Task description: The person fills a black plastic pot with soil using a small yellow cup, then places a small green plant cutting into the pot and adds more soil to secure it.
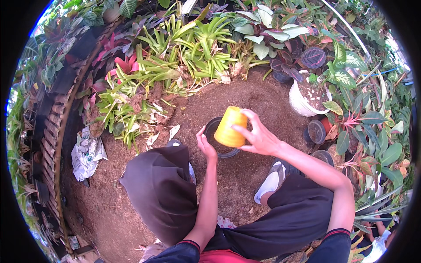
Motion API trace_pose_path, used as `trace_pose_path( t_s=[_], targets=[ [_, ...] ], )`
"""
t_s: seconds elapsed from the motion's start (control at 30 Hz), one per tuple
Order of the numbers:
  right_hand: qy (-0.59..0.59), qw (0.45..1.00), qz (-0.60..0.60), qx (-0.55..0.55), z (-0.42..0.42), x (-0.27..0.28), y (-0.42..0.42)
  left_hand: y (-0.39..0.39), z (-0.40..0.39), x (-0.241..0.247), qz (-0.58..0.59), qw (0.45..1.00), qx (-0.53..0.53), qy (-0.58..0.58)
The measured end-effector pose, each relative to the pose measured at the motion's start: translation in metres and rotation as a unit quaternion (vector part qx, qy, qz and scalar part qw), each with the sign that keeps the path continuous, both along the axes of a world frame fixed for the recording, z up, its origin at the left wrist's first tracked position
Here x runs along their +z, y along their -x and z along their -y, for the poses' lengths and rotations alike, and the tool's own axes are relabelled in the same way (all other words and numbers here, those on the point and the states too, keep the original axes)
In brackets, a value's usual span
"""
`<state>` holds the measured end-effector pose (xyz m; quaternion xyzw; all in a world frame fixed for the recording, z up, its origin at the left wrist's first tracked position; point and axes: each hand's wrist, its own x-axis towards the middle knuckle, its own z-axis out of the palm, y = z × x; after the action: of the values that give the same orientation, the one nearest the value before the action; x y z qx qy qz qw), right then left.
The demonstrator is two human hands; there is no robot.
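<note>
A yellow plastic cup-like pot (231,127) is tilted in front of me, its narrower end up, over a round black plant pot (227,152) on the soil. My right hand (260,134) grips the yellow pot from the right, thumb and fingers around its side. My left hand (207,144) is held beside the black pot's left rim, fingers apart and raised, a little away from the yellow pot. Dark material, partly hidden by the yellow pot, shows inside the black pot.
Uprooted green leafy plants (204,49) lie heaped ahead and to the left. A white pot (301,100) with a plant and small dark pots (316,131) stand at right. A crumpled white bag (87,157) lies at left, near a slatted rack (54,131).
</note>
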<state>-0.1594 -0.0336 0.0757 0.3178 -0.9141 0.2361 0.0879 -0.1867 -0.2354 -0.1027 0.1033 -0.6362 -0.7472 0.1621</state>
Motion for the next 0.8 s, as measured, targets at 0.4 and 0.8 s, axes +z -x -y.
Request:
trace_pose_path(
  t_s=[0.4,0.8],
  targets=[
    [0.064,0.99,-0.06,-0.106,-0.012,0.004,0.004,0.001,-0.001,-0.002,-0.004,1.0,0.001,-0.001],
    [0.073,0.874,0.041,-0.478,-0.13,-0.064,0.002,0.002,0.0,-0.004,-0.016,1.0,0.003,0.005]
  ],
)
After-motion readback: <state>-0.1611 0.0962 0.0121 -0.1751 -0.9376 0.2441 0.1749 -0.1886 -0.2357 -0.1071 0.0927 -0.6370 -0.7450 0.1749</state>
